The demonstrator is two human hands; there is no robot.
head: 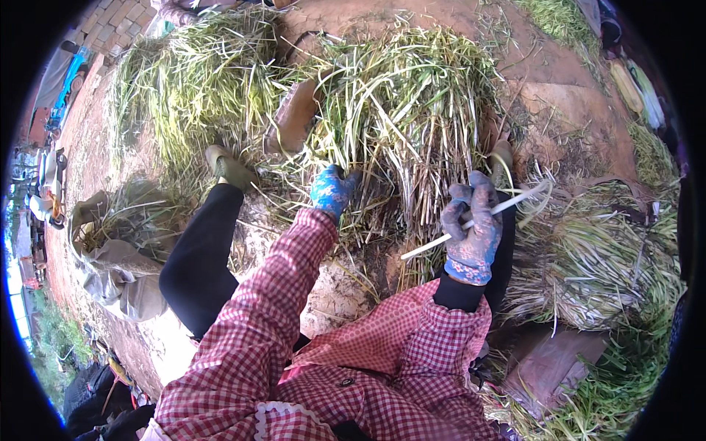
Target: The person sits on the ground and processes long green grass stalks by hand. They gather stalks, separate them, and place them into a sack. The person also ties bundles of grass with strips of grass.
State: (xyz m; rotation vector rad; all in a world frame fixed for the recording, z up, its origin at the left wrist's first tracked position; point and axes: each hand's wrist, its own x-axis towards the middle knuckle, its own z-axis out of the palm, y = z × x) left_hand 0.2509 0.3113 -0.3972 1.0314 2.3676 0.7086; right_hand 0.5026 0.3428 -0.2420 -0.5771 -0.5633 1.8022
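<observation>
My right hand (pixel 475 229), in a soiled blue flowered glove, has its fingers curled around a pale plant stalk (pixel 521 199). This stalk slants across the palm, and its thin green end curls at the right. Before me lies a large heap of long-leaved green stalks (pixel 408 110), their pale brownish stem ends towards me. At the heap's near left edge is my left hand (pixel 332 190), also in a blue flowered glove. Its fingertips are partly lost among leaves and shadow, so I cannot see whether they grip anything.
Another leafy heap (pixel 215 82) lies at the far left, beyond my left shoe (pixel 230 168). A grey-brown sack (pixel 124 275) with plant scraps stands left of my knee. On the right lies a pile of stalks (pixel 595 259). Part of another person (pixel 176 11) shows at the top left.
</observation>
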